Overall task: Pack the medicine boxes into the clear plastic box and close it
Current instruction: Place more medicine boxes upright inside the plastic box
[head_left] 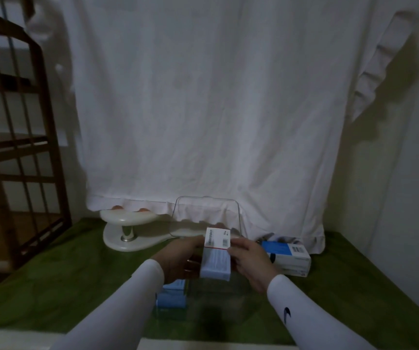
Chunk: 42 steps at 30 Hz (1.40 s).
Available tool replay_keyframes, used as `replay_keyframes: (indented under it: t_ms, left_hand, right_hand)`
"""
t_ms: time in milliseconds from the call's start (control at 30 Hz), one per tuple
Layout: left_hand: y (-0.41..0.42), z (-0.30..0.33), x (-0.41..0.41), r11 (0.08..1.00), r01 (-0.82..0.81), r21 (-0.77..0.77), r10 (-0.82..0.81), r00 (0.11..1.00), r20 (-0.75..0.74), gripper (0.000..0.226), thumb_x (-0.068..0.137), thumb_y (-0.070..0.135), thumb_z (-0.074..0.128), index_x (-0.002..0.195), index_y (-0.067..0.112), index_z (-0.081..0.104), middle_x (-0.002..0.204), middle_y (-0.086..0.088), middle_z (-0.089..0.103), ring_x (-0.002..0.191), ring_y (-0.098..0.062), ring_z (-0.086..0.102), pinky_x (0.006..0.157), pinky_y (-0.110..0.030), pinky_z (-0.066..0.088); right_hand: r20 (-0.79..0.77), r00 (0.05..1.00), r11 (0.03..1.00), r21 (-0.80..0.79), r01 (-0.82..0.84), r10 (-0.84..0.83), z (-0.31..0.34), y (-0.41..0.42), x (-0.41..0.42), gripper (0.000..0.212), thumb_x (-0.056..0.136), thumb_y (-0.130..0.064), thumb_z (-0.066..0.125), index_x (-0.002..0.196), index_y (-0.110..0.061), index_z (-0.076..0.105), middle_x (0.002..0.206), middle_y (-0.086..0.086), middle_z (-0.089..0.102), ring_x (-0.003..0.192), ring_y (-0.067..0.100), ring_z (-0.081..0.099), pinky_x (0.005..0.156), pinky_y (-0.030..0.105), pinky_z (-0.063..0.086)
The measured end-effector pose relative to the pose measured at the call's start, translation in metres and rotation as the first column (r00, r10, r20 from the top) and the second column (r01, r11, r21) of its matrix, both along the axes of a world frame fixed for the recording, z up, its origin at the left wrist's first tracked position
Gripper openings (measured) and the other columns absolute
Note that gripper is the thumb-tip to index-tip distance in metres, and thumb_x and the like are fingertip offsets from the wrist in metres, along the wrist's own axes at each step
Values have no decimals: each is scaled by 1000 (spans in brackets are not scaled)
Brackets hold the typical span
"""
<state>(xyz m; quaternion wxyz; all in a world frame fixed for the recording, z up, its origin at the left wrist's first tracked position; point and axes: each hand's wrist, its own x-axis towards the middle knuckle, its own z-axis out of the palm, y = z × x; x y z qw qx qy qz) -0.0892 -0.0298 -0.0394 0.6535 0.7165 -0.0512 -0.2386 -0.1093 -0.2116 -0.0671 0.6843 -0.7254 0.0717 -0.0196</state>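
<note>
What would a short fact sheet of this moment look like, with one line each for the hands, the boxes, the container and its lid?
left hand: grips the white medicine box from its left side
right hand: grips the same box from the right
white medicine box: held above the clear plastic box
clear plastic box: open, on the green cloth, blue medicine boxes inside at left
clear lid: off, propped upright behind
blue and white medicine box: unpacked, on the cloth at right
white stand: back left

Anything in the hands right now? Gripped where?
Both hands hold one white medicine box: left hand on its left side, right hand on its right side.
</note>
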Motion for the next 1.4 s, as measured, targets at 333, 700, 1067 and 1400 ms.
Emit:
replay_keyframes:
  t_ms: [333, 700, 1067, 1400]
  left_hand:
    - [1, -12, 12, 994, -94, -62, 86, 988, -127, 60, 99, 54, 26, 117, 7, 59, 111, -21, 64, 100, -34, 63, 73, -38, 53]
    - [-1, -28, 25, 994, -92, -54, 79, 977, -199, 74, 95, 63, 25, 124, 2, 55, 113, -22, 63, 102, -35, 63, 71, -41, 55]
    - [-8, -38, 28, 988, -43, -150, -7, 949, -314, 83, 91, 69, 25, 128, -1, 50, 118, -23, 61, 109, -37, 59, 93, -48, 49]
    - [-14, -45, 36, 980, -138, -145, 52, 875, -481, 95, 79, 83, 29, 125, 5, 57, 118, -23, 65, 111, -40, 60, 100, -52, 44]
  right_hand:
    - [-55, 998, 999, 43, -24, 26, -1, 5, 1, 19, 91, -10, 60, 106, -22, 64, 113, 5, 68, 105, 23, 67, 93, 47, 55]
    - [-226, 974, 967, 250, 53, 5, 9, 11, -1, 42, 100, -49, 38, 98, -12, 59, 97, 10, 66, 88, 24, 63, 72, 37, 52]
    - [-347, 938, 967, 243, 79, 11, -4, 10, 16, 76, 94, -67, 26, 112, -2, 60, 108, 19, 68, 102, 32, 64, 99, 48, 48]
    - [-434, 898, 949, 306, 70, 74, -1, 16, 18, 81, 92, -70, 21, 101, -2, 64, 101, 22, 68, 93, 34, 63, 73, 40, 51]
